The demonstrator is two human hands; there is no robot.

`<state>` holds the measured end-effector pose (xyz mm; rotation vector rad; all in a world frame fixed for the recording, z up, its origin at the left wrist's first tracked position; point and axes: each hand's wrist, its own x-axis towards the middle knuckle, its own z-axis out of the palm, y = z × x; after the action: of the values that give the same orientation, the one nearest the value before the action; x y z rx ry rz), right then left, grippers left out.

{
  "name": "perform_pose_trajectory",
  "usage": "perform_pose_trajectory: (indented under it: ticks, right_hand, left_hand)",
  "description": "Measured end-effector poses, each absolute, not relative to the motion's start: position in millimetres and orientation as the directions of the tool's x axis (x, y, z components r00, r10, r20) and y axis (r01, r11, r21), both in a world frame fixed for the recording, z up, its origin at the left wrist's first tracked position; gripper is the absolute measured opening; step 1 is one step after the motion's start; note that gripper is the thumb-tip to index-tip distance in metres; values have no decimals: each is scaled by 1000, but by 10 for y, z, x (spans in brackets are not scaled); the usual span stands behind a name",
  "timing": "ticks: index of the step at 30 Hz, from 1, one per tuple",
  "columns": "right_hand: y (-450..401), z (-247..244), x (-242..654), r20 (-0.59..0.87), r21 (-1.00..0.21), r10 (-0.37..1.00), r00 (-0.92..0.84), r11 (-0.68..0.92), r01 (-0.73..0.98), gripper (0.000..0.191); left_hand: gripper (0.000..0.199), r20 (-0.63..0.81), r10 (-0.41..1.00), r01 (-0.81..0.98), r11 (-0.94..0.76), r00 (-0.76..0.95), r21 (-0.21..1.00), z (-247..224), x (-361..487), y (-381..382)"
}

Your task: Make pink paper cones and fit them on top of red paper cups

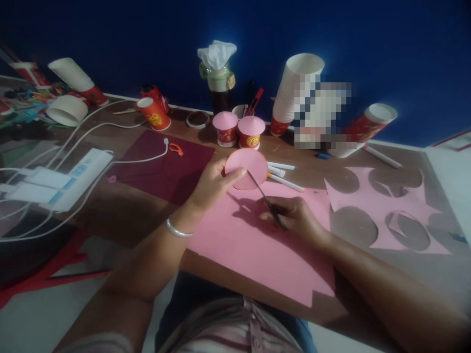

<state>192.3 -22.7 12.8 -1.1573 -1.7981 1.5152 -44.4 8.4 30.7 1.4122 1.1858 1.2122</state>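
Observation:
My left hand (214, 182) pinches a round pink paper disc (253, 164) by its left side, thumb on top. In my right hand (298, 218) is a pair of dark scissors (263, 195), its thin blades pointing up and left with the tip over the disc near my left thumb. Below both hands lies a large pink paper sheet (253, 240), with shadows of the hands on it. Just beyond the disc stand two small red cups, a left cup (226, 136) and a right cup (249, 140), each topped with a pink paper cone.
A cut-out pink sheet (382, 196) with round holes lies at right. Markers (285, 181) sit behind the disc. A maroon sheet (165, 166) and a white power strip (83, 179) with cables occupy the left. Stacked paper cups (294, 93) and a jar (220, 81) stand along the wall.

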Motion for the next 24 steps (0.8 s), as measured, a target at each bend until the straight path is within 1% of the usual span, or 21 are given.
perform_pose_trajectory:
  ticks: [4,18,24]
  right_hand:
    - [-214,116,1942,-136,-955,857,-498,20,295,52]
    - [-208,104,1944,-125,-954,855,-503,36,299,53]
    - [-202,95,1944,-121,-950,857,-500,47,310,54]
  left_hand:
    - [29,136,989,98,-142,63,985,308,-443,83]
    - [28,128,990,74,-132,55,988,303,-442,81]
    - [27,81,995,36,-84,59,996,287,-440,77]
